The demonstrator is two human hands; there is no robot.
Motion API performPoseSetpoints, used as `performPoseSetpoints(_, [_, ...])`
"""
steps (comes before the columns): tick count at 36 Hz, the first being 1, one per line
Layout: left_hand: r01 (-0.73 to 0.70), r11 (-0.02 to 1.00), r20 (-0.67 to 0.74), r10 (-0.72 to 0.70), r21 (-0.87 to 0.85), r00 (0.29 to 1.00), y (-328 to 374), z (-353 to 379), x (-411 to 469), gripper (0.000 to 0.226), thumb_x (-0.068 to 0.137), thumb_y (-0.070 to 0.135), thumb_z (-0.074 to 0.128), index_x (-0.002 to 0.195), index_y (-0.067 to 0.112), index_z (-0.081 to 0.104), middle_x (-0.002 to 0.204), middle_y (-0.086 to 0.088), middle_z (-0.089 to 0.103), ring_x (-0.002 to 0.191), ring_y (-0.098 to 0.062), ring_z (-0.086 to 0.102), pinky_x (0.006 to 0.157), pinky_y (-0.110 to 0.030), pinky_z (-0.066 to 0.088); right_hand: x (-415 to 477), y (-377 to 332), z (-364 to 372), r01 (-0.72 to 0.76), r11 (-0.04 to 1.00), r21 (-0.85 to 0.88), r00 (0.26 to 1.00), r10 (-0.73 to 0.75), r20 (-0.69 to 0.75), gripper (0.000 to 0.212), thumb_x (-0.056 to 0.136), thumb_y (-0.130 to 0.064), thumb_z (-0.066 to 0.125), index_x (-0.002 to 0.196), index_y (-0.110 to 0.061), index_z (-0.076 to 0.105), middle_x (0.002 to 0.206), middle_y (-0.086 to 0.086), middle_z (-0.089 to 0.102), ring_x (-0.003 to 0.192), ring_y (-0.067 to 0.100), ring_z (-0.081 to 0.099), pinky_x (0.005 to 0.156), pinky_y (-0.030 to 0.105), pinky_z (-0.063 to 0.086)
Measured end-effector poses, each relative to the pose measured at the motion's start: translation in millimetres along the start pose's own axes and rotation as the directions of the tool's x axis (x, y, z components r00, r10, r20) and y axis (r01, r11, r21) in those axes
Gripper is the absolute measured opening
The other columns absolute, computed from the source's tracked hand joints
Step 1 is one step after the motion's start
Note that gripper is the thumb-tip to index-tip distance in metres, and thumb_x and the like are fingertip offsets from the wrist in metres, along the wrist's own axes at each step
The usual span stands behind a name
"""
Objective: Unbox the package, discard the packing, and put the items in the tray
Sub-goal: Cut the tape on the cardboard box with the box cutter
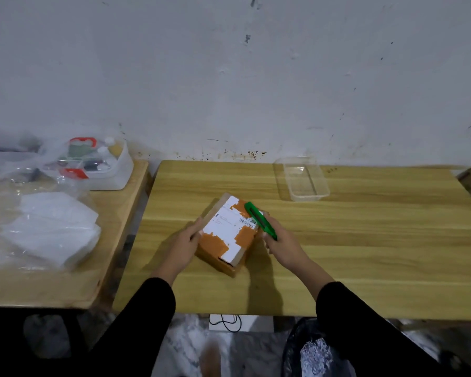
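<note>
A brown cardboard package [227,235] with orange tape and a white shipping label lies in the middle of the wooden table [365,240]. My left hand [184,242] grips its left edge. My right hand [280,244] is shut on a green box cutter [260,219], whose far end rests over the package's right side. A clear plastic tray [301,177] stands with nothing in it at the back of the table, to the right of the package.
A second wooden table [38,281] on the left holds clear bags of white masks [55,227] and a white bin [104,167] of small items. A black bag [310,349] sits on the floor below the table's front edge. A grey wall lies behind.
</note>
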State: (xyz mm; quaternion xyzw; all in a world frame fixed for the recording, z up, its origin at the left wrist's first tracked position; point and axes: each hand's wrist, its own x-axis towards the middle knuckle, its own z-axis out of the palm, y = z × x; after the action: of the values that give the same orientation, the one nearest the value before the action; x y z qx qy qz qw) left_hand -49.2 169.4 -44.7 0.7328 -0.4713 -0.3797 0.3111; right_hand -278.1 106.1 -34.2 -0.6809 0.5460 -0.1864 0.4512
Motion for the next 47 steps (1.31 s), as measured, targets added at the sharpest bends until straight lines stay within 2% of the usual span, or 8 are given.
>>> performPoseSetpoints(7, [0.173,0.984,-0.370,-0.150,0.030,0.917,14.7,31.0,-20.2,0.048,0.099,0.026,0.039,0.146,0.018,0.030,0.158,-0.012,0.006,0.146,-0.027,0.008,0.113,-0.036,0.019,1.0,-7.2,-1.7,0.011,0.999,0.034,0.997,-0.008,-0.083,0.049,0.097,-0.013,0.041,0.144,-0.017,0.028,0.126,0.011,0.057,0.094,0.017,0.048,0.070,0.021,0.037])
performPoseSetpoints(9, [0.184,0.979,-0.333,-0.201,-0.083,0.921,14.0,49.3,-28.8,0.059,0.098,0.034,0.041,0.150,0.023,0.014,0.158,-0.011,-0.009,0.146,-0.028,0.003,0.113,-0.038,0.023,1.8,-11.0,-3.6,0.047,0.998,0.030,0.989,-0.043,-0.143,0.046,0.097,-0.014,0.041,0.143,-0.014,0.032,0.117,0.007,0.060,0.097,0.018,0.055,0.068,0.016,0.037])
performPoseSetpoints(11, [0.192,0.970,-0.291,-0.228,-0.147,0.929,12.8,59.8,-32.1,0.066,0.097,0.037,0.041,0.149,0.029,0.002,0.157,-0.011,-0.016,0.145,-0.032,0.006,0.112,-0.042,0.029,4.5,-13.6,-5.5,0.075,0.997,0.029,0.979,-0.068,-0.192,0.043,0.097,-0.015,0.043,0.140,-0.012,0.038,0.098,0.004,0.060,0.076,0.011,0.057,0.055,0.008,0.037])
performPoseSetpoints(17, [0.210,0.968,-0.163,-0.232,-0.140,0.959,11.9,37.5,-13.7,0.062,0.099,0.034,0.035,0.149,0.031,-0.002,0.156,-0.012,-0.020,0.145,-0.032,0.002,0.113,-0.039,0.020,13.7,-15.5,-6.9,0.083,0.996,0.015,0.965,-0.076,-0.251,0.036,0.094,-0.012,0.049,0.130,-0.011,0.052,0.082,0.006,0.060,0.060,0.008,0.049,0.050,0.008,0.036])
performPoseSetpoints(21, [0.236,0.970,-0.143,-0.241,-0.053,0.960,18.5,14.3,-1.2,0.055,0.102,0.029,0.030,0.149,0.031,0.002,0.157,-0.012,-0.014,0.146,-0.028,0.002,0.112,-0.037,0.017,17.6,-20.6,-4.7,0.048,0.999,0.001,0.974,-0.046,-0.222,0.038,0.094,-0.014,0.049,0.132,-0.011,0.050,0.092,0.012,0.065,0.078,0.018,0.055,0.067,0.025,0.040])
performPoseSetpoints(33, [0.189,0.981,-0.257,-0.192,-0.036,0.947,6.7,18.2,2.2,0.053,0.100,0.033,0.033,0.149,0.034,0.010,0.156,-0.010,0.014,0.131,-0.028,0.036,0.083,-0.024,0.032,26.3,-30.6,4.7,0.055,0.998,-0.043,0.981,-0.062,-0.184,0.032,0.094,-0.013,0.047,0.125,-0.015,0.056,0.088,0.021,0.067,0.081,0.035,0.062,0.063,0.031,0.044])
performPoseSetpoints(39, [0.175,0.983,-0.261,-0.182,-0.049,0.948,2.5,21.0,4.2,0.055,0.099,0.040,0.034,0.148,0.036,0.011,0.152,-0.015,0.023,0.123,-0.028,0.044,0.075,-0.020,0.040,28.1,-30.7,5.4,0.021,0.999,-0.037,0.982,-0.027,-0.189,0.035,0.095,-0.014,0.046,0.129,-0.014,0.053,0.088,0.014,0.065,0.079,0.028,0.061,0.063,0.029,0.044])
performPoseSetpoints(47, [0.164,0.986,-0.299,-0.155,0.006,0.942,2.0,24.3,3.6,0.055,0.098,0.041,0.033,0.149,0.033,0.013,0.148,-0.015,0.027,0.123,-0.030,0.042,0.084,-0.030,0.041,25.3,-36.3,3.0,-0.009,0.999,-0.035,0.985,0.003,-0.171,0.034,0.095,-0.012,0.046,0.128,-0.012,0.055,0.087,0.008,0.058,0.073,0.020,0.053,0.057,0.023,0.039])
